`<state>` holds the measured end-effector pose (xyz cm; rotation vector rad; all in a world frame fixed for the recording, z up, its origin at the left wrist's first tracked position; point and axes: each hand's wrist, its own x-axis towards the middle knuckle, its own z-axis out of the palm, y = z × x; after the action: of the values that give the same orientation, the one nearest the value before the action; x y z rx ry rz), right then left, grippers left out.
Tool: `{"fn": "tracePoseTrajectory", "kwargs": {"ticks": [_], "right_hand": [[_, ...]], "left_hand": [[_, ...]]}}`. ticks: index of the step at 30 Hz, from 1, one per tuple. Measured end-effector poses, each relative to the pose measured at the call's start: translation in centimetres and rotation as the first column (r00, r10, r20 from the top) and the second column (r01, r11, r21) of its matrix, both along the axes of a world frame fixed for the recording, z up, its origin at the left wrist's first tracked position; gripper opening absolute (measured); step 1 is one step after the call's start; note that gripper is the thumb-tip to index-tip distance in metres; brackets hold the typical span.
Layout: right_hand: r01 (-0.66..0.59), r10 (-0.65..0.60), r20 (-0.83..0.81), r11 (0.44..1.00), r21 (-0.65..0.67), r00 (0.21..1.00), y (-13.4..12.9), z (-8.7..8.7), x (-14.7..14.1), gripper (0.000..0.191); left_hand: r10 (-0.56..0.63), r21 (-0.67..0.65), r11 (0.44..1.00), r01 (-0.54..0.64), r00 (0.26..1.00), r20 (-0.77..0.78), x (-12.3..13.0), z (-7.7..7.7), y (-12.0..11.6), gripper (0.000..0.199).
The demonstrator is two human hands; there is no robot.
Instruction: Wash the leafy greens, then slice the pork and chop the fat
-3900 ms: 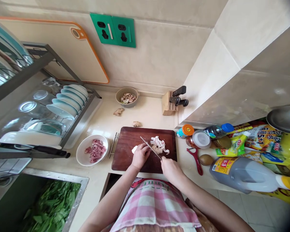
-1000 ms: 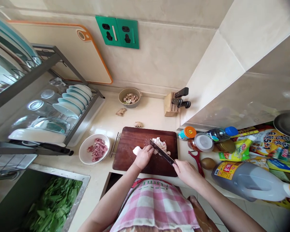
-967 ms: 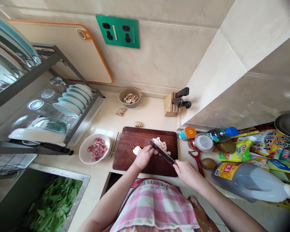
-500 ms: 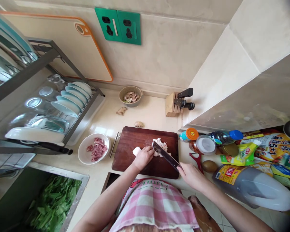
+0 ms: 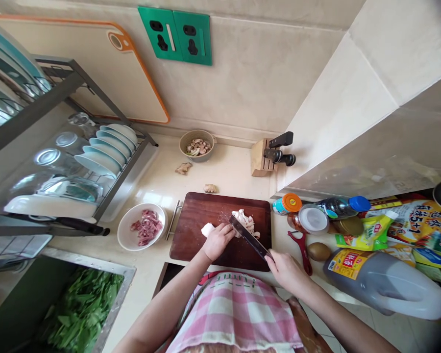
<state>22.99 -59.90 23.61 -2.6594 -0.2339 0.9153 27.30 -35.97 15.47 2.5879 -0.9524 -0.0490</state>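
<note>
On a dark brown cutting board, my left hand presses down with curled fingers on a white piece of food, part of which shows beside the fingers. Its blade touching those fingertips, a dark knife slants across the board. The knife's handle end is gripped by my right hand near the board's front right edge. Pale cut pieces lie in a small heap right of the blade. What exactly sits under my left fingers is hidden.
A white bowl of sliced raw meat stands left of the board. Behind are a basket, ginger and a knife block. Jars, red scissors and a large bottle crowd the right. A sink holds leafy greens.
The knife and my right hand have shifted slightly left, and more of the cut pieces shows right of the blade. My left hand stays nearly where it was.
</note>
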Motion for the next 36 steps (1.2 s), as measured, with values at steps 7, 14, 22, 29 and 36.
{"fn": "tracePoseTrajectory", "kwargs": {"ticks": [7, 14, 22, 29, 36], "right_hand": [[-0.038, 0.037, -0.035, 0.999, -0.035, 0.999, 0.0, 0.6, -0.2, 0.029], [0.012, -0.008, 0.068, 0.998, -0.058, 0.998, 5.9, -2.0, 3.0, 0.031], [0.028, -0.028, -0.022, 1.0, -0.014, 0.999, 1.7, 0.1, 0.9, 0.029], [0.026, -0.028, -0.017, 0.997, -0.07, 0.999, 4.6, -0.6, 1.8, 0.032], [0.044, -0.043, 0.022, 0.999, -0.024, 0.999, 5.4, -1.4, 3.4, 0.033]], "left_hand": [[0.104, -0.05, 0.993, -0.11, 0.988, -0.11, 0.4, -0.3, -0.5, 0.024], [0.127, -0.153, 0.977, -0.151, 0.98, -0.153, 0.4, -1.1, -0.5, 0.024], [0.144, -0.144, 0.977, -0.159, 0.984, -0.107, 0.1, -1.4, -0.6, 0.023], [0.152, -0.17, 0.968, -0.182, 0.973, -0.173, 0.2, -1.2, -0.5, 0.023], [0.172, -0.185, 0.959, -0.214, 0.96, -0.22, 0.2, -1.2, -0.6, 0.023]]}}
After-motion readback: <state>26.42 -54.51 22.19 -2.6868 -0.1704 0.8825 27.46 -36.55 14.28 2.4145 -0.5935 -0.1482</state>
